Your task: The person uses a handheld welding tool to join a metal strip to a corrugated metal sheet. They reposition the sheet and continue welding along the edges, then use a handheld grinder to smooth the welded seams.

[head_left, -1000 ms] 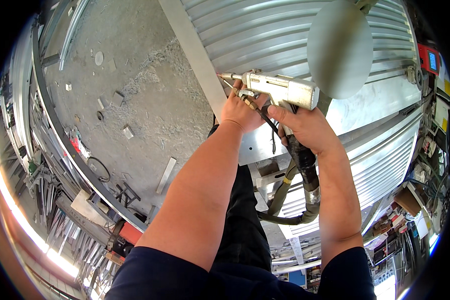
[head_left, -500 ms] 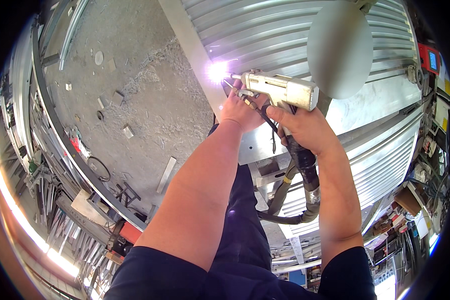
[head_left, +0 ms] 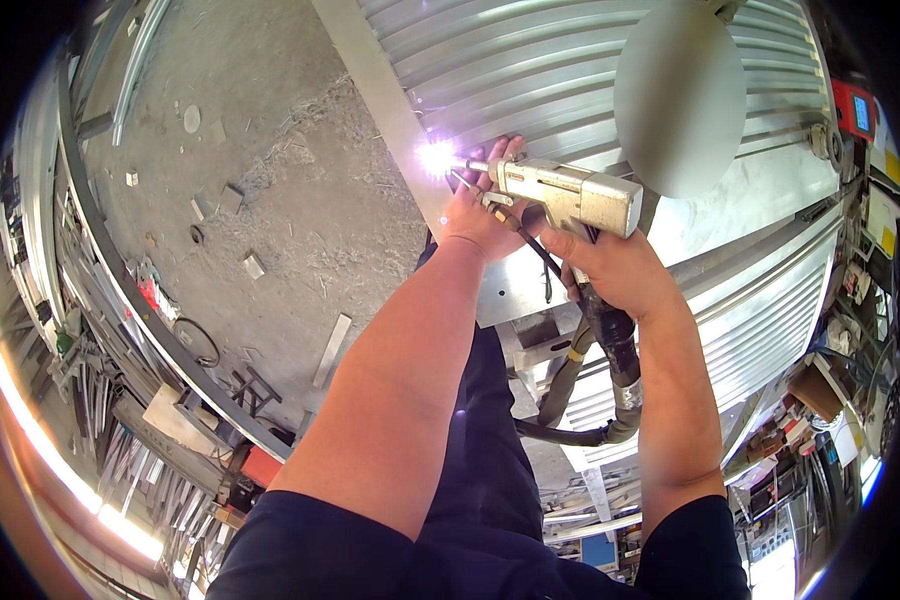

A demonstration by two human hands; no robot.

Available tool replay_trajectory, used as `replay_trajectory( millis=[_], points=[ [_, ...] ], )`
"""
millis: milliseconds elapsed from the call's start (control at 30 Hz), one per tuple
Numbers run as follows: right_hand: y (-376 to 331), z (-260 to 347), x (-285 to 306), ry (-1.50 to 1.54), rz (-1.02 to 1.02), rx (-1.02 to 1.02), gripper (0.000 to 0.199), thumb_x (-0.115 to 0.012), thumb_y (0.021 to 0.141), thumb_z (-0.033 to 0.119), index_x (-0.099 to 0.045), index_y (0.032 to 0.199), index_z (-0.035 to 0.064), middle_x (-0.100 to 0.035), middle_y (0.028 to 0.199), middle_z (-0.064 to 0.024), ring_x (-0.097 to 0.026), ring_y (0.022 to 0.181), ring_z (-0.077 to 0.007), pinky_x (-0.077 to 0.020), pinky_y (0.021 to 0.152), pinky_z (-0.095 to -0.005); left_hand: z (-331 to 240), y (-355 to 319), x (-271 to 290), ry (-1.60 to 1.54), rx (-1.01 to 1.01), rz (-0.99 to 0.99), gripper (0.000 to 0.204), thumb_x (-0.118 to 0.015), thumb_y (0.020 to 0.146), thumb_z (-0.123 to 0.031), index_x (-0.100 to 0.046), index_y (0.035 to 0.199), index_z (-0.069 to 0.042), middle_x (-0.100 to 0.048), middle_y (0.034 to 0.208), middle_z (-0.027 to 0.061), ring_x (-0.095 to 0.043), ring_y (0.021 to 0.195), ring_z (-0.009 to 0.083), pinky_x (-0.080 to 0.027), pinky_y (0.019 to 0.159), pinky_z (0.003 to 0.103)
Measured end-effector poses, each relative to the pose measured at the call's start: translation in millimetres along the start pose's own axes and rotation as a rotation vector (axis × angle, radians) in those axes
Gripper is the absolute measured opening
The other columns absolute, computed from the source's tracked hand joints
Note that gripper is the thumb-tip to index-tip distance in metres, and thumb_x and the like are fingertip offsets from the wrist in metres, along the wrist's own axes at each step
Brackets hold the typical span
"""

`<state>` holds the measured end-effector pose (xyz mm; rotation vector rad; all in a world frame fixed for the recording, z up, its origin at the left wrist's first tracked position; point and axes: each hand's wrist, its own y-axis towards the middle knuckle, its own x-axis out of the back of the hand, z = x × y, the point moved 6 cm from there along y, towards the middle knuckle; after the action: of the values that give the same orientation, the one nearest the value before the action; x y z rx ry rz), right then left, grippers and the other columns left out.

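My right hand (head_left: 615, 268) is wrapped round the grip of a pale, scuffed welding gun (head_left: 570, 192), whose nozzle points left. A white-violet welding glare (head_left: 436, 157) burns at its tip, on the flat metal border (head_left: 375, 105) of a ribbed metal panel (head_left: 500, 55). My left hand (head_left: 478, 222) rests on the panel beneath the front of the gun. Its fingers stretch out past the nozzle, partly covered by the gun and its thin wire guide (head_left: 508, 218). A thick dark hose (head_left: 615, 345) hangs from the grip. The glare hides the weld itself.
A blurred round grey disc (head_left: 680, 100) covers part of the panel. Scraps lie on the concrete floor (head_left: 280, 190) at left, beside a long curved metal rail (head_left: 120, 265) and stacked metal lengths. A red unit with a screen (head_left: 854, 110) and cluttered shelves stand at right.
The welding gun and glare have shifted slightly toward me along the border, my right hand moving with them. More of my left hand's fingers show beyond the nozzle.
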<state>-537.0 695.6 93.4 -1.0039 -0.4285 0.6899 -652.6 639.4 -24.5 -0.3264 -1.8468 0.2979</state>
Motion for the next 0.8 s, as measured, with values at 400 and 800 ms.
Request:
replay_trajectory(
  millis=[400, 800],
  points=[
    [-37, -22, 23, 0.247, -0.066, 0.123, 0.033, -0.072, 0.089, 0.025, -0.06, 0.11, 0.0013, -0.059, 0.077, -0.0039, -0.055, 0.055, -0.0133, -0.0453, 0.048, -0.0295, -2, -1, -2, 0.018, -0.045, -0.023, 0.072, -0.046, 0.091, -0.063, -0.033, 0.152, -0.027, -0.013, 0.163, 0.0065, -0.012, 0.15, 0.0248, -0.009, 0.122, 0.045],
    [-28, -35, 11, 0.169, -0.021, -0.06, 0.03, -0.075, 0.086, 0.025, -0.065, 0.102, 0.0006, -0.061, 0.073, -0.0032, -0.057, 0.057, -0.0105, -0.0469, 0.048, -0.0272, -41, -39, -23, -0.191, -0.093, -0.058, 0.035, -0.052, 0.093, -0.035, -0.06, 0.119, -0.013, -0.058, 0.132, 0.0104, -0.042, 0.135, 0.0313, -0.016, 0.12, 0.05]
  ],
)
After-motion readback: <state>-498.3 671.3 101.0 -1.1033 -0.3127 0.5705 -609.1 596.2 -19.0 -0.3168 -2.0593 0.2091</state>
